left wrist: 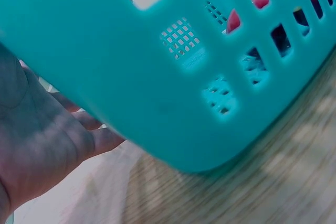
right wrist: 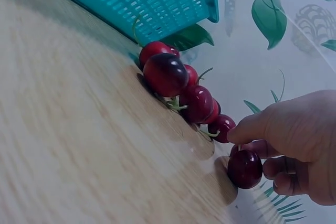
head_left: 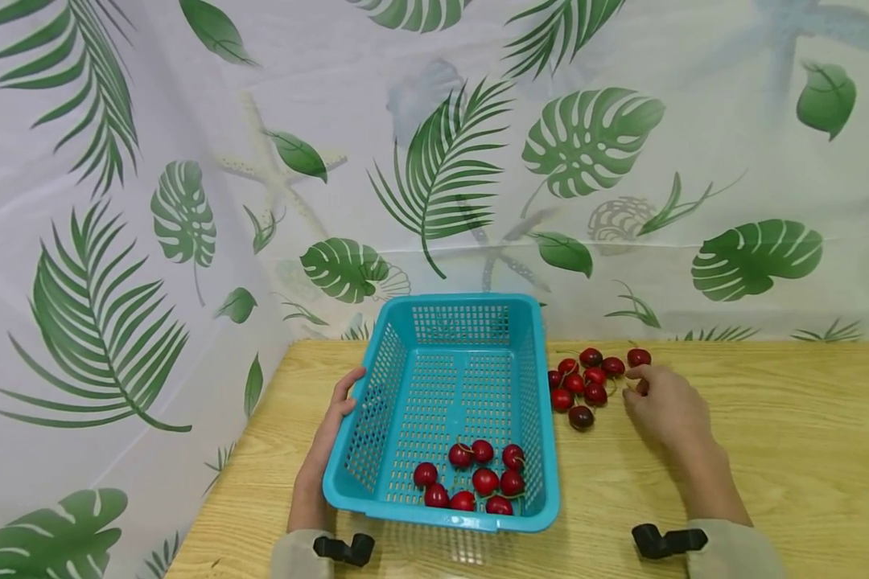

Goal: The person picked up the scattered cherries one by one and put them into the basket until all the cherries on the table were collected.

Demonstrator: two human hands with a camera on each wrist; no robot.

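Observation:
A turquoise perforated basket (head_left: 405, 378) sits on the wooden table with several red cherries (head_left: 478, 478) at its near end. My left hand (head_left: 327, 438) lies flat against the basket's left wall (left wrist: 131, 72), fingers straight. To the basket's right lies a pile of cherries (head_left: 582, 382). My right hand (head_left: 662, 406) reaches into the pile's right side and pinches one dark red cherry (right wrist: 244, 168) between thumb and fingers, just off the tabletop. The rest of the pile (right wrist: 178, 85) lies beside the basket's corner (right wrist: 157, 3).
The wooden table (head_left: 768, 450) stretches to the right of the cherries. A leaf-print curtain (head_left: 434, 161) hangs behind the table and along its left side.

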